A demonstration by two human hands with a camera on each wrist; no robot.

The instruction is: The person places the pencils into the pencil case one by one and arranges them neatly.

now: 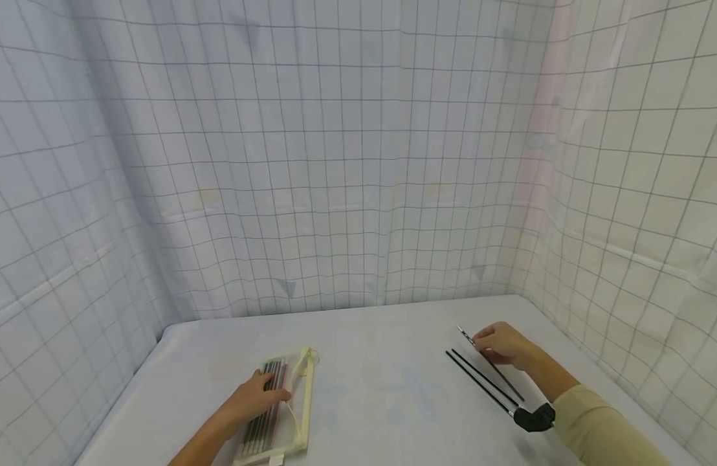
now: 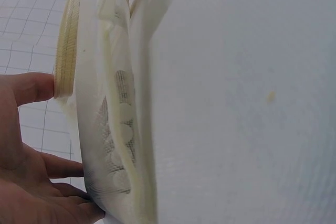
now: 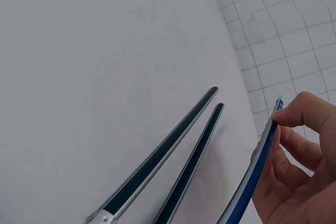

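A flat see-through pouch (image 1: 302, 427) with cream edging lies on the left of the table, with several slim dark and reddish sticks inside. My left hand (image 1: 250, 401) rests on it, fingers spread. Its thumb touches the cream zip edge (image 2: 67, 45) in the left wrist view, while the other fingertips meet the clear side. On the right is a black tripod (image 1: 533, 417), its three thin legs spread away from a dark head near my sleeve. My right hand (image 1: 504, 343) pinches one leg (image 3: 257, 161) near its tip between thumb and fingers; the other two legs stand apart from the hand.
A white cloth covers the table (image 1: 370, 388). White curtains with a dark grid (image 1: 347, 162) hang at the back and on both sides, the right one close beyond my right arm. Table surface separates the pouch from the tripod.
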